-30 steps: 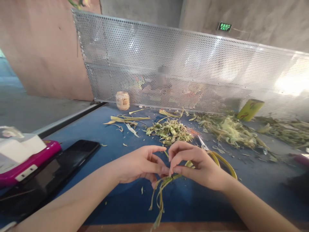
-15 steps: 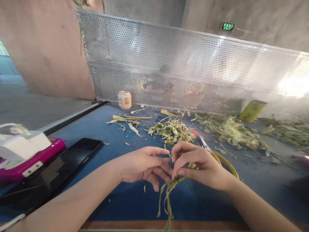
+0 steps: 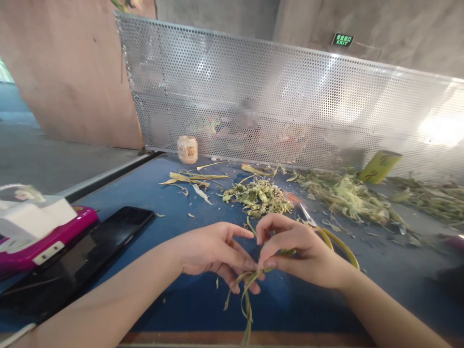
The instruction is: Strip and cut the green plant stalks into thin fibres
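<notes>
My left hand (image 3: 213, 251) and my right hand (image 3: 293, 249) meet over the blue table (image 3: 152, 193), fingertips pinched on a bundle of yellow-green leaf strips (image 3: 246, 290). The loose ends of the strips hang down toward the table's near edge. A longer strip (image 3: 344, 249) loops out behind my right hand. Small scissors (image 3: 306, 216) lie just beyond my right hand.
A pile of shredded leaves (image 3: 259, 195) lies past my hands, with more leaf heaps (image 3: 344, 193) to the right. A black tablet (image 3: 90, 251) and a pink-and-white box (image 3: 36, 227) sit at left. A twine roll (image 3: 187, 149) and a perforated metal screen (image 3: 290, 101) stand behind.
My fingers have shifted on the strips; the left hand's fingers curled lower under the bundle, and the hanging ends swung slightly left.
</notes>
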Motion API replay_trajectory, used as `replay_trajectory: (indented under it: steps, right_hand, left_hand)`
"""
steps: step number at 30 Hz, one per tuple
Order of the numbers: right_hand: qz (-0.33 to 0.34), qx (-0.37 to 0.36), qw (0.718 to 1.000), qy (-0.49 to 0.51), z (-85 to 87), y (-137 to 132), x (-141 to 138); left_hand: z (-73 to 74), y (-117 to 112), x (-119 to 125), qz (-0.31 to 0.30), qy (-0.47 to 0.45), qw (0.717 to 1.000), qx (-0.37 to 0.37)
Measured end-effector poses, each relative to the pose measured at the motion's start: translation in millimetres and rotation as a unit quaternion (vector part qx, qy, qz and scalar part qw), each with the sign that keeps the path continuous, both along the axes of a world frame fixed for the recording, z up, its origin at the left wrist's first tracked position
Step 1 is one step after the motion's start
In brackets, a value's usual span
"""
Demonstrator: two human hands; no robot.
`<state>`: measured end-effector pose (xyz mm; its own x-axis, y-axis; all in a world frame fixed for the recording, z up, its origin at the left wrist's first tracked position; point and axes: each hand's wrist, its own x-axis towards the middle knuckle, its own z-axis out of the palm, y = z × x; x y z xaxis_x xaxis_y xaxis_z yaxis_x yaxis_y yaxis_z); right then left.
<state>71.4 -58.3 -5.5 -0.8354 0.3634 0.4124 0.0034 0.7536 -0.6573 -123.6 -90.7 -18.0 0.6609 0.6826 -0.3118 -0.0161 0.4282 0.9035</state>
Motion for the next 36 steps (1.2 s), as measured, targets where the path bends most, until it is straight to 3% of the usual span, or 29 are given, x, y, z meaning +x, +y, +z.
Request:
replay_trajectory:
  steps: [6, 12, 24, 29, 36]
  right_hand:
    - [0.016, -0.013, 0.999, -0.032, 0.9, 0, -1]
    - [0.033, -0.075, 0.996, -0.034, 1.8, 0, -5]
    - [-0.091, -0.111, 0.99, 0.011, -2.2, 2, -2]
    - [-0.129, -0.134, 0.982, 0.035, -3.3, 4, -5]
    - [-0.157, -0.192, 0.964, 0.097, -6.6, 3, -9]
  left_hand:
    - [-2.9, 1, 2, 0.104, 0.077, 0.989, 0.072]
    - [-1.8, -2, 3, 0.107, 0.105, 0.966, 0.209]
    - [8.9, -6, 6, 0.134, 0.115, 0.946, 0.274]
    - [7.5, -7, 5, 0.179, 0.151, 0.913, 0.334]
    - [8.4, -7, 5, 0.183, 0.194, 0.859, 0.436]
